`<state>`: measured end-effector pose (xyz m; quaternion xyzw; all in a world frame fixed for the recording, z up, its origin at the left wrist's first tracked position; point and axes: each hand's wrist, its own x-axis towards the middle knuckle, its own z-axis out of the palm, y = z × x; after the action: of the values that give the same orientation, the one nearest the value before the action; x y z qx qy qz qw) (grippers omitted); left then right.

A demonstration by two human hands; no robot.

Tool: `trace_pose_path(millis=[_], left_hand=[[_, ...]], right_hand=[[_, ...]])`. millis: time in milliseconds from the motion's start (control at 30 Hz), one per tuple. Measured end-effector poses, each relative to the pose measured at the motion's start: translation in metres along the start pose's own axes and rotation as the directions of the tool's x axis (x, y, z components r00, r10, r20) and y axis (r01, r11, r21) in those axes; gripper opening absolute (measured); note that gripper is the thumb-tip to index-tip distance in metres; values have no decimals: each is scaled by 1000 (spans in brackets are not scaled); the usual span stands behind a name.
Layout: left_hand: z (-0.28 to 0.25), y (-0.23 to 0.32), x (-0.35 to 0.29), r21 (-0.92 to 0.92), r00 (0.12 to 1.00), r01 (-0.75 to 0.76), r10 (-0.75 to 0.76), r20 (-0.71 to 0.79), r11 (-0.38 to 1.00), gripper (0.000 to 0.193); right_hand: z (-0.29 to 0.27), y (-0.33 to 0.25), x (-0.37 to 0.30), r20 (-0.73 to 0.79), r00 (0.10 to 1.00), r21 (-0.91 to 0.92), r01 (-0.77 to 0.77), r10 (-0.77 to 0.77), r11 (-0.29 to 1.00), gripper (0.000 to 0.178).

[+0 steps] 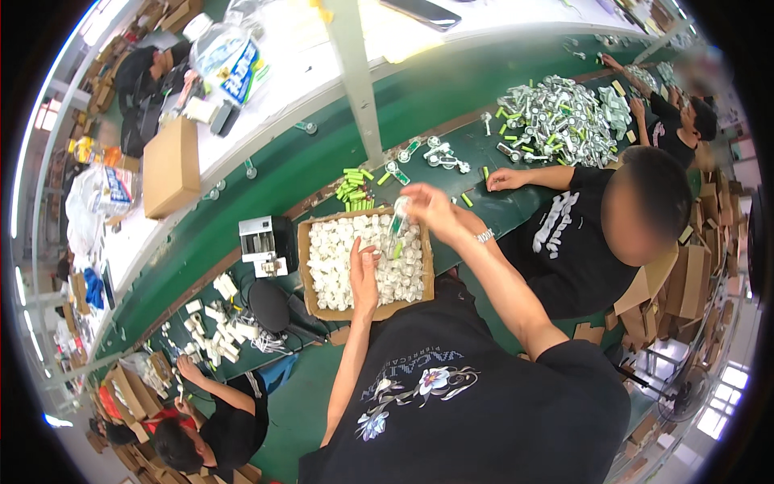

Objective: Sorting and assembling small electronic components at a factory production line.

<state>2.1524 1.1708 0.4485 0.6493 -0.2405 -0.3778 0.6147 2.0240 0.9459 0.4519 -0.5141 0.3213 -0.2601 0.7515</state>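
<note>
Right grip [433, 213]: pinched narrow at the fingertips, holding one clear piece [399, 216] with green inside. Left grip [364, 278]: loosely spread, fingers pointing away from me, nothing visible in it. Clear piece, position: over the far right part of an open cardboard box [304, 262], left of my right fingers and to the far right of my left ones; its long axis runs from the right fingertips back toward me, slightly leftward. Nearer hand: the right. Height above the small white parts [330, 262] filling the box: cannot tell. Edges: the box's far and right rims, both near the right grip. Open room: the gap between my hands, over the white parts. Bordering, left: a black-and-silver device [268, 246], just beside the box. Bordering, beyond the far rim: a heap of yellow-green cylinders [352, 191] on the green surface [472, 145]. Bordering, right: a co-worker's hand [506, 179], apart from mine.
</note>
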Motion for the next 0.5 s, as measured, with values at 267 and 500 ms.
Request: trace_pose_path(millis=[267, 500], left_hand=[[-3, -2, -5, 256, 988, 151, -157, 3, 955, 54], [-17, -21, -37, 370, 959, 283, -274, -79, 885, 47]], right_hand=[[-152, -27, 147, -504, 821, -150, 223, -268, 963, 55], [-247, 20, 181, -543, 749, -839, -472, -379, 270, 46]])
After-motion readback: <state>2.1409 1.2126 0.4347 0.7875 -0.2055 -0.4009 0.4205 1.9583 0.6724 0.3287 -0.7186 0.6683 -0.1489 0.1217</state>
